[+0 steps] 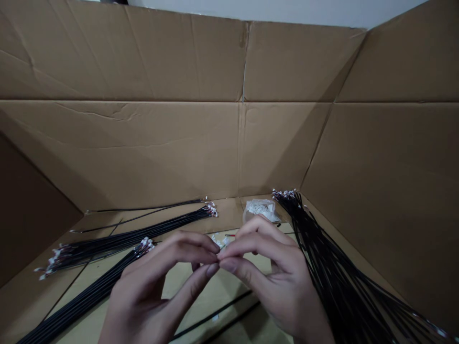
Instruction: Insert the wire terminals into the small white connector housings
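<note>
My left hand and my right hand meet at the middle of the view, thumbs and forefingers pinched tip to tip. Anything between those fingertips is too small or too hidden to tell. Just behind them lie small white connector pieces and a short red-tipped wire. Bundles of thin black wires with white connector ends flank my hands: one and another on the left, a large one on the right. Neither hand touches a bundle.
A clear plastic bag of white parts lies at the back. Several loose black wires stretch along the back left. Tall cardboard box walls surround the work on three sides, above a cardboard floor with a pale sheet under my hands.
</note>
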Motion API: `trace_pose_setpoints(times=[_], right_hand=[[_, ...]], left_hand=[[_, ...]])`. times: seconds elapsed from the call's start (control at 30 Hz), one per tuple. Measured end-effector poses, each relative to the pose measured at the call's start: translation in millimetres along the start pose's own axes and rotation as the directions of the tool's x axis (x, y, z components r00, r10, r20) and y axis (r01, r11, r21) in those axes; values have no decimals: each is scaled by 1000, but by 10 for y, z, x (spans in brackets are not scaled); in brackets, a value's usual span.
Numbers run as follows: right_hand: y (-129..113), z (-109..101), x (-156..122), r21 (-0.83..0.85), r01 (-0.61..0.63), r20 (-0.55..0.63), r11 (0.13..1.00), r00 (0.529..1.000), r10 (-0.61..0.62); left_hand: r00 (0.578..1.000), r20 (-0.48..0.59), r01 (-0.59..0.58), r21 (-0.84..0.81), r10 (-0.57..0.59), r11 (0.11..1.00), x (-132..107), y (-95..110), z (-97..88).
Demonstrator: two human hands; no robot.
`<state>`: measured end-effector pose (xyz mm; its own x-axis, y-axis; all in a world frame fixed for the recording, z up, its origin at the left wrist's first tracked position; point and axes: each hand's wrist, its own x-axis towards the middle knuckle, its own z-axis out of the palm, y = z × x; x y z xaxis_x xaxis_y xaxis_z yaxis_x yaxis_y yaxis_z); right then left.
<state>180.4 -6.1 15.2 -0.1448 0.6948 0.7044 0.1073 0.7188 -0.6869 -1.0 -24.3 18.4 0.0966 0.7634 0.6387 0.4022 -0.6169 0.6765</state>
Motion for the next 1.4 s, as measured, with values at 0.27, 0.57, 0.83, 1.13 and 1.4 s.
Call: trace_pose_setpoints(times=[0.27,0.57,0.83,1.13,1.4], right_hand=[[12,30,-18,35,-59,40,998,998,57],[46,11,-3,327,-473,82,818,877,474],[97,8,43,407,-474,115,781,875,471],[168,47,76,621,-490,236,612,861,450],[198,103,89,556,-501,155,663,846,510]], left_hand=[[962,-65,248,-213,-267,945,-6,-62,70],[975,-194,109,12,-104,994,9,56,206],[948,-284,149,-14,-146,989,-86,127,258],[909,-401,211,212,-112,954,-205,66,330],[954,-296,165,386,-47,908,-160,53,260]])
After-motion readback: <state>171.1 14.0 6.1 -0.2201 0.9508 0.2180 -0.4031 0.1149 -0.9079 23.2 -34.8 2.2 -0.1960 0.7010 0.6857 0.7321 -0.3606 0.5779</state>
